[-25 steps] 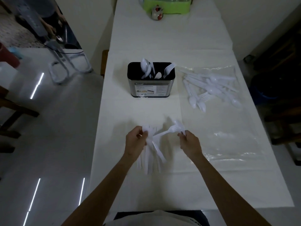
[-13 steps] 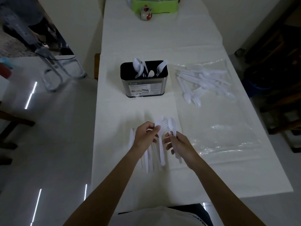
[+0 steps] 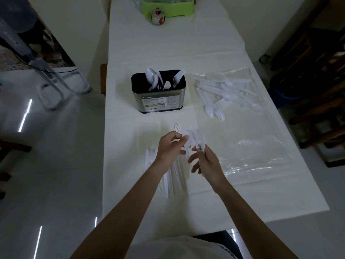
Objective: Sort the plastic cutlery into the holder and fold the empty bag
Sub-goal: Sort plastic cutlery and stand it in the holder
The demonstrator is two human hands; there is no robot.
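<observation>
A single wide-angle camera worn on the head looks forward and steeply down from above the table's near edge. The long table runs straight away from it, with the far edge at the top of the frame. Both forearms enter from the bottom. The left hand and right hand, each gripping plastic cutlery, sit close to the lens near mid-frame. The floor fills the left side beyond the table's left edge.
</observation>
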